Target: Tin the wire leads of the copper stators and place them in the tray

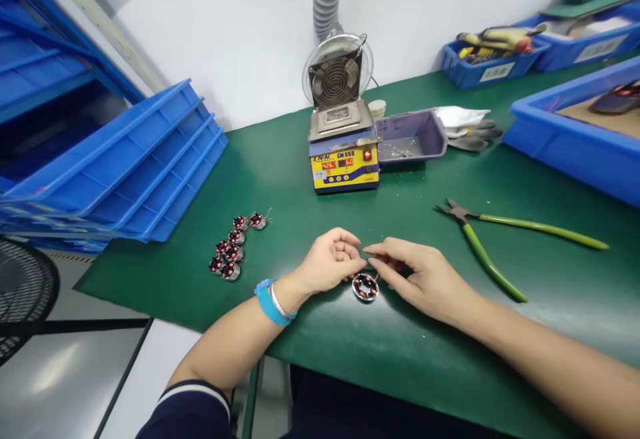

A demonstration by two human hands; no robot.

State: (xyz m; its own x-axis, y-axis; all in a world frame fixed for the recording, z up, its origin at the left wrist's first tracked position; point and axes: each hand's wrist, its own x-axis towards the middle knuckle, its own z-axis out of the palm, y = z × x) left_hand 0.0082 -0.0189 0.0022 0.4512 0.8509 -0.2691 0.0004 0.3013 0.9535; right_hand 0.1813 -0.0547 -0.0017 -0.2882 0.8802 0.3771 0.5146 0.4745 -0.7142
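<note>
left hand point(330, 264) and right hand point(415, 274) nearly meet at twelve o'clock from the coil ring point(365, 296); cannot tell whether either grip is clamped.

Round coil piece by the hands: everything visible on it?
The coil piece is ring-shaped: shiny, metal-looking rim, black inner parts, copper-coloured windings. It rests face up on the green table, close to the left hand and right hand. A thin wire rises at its upper right; whether fingers pinch it is unclear.
</note>
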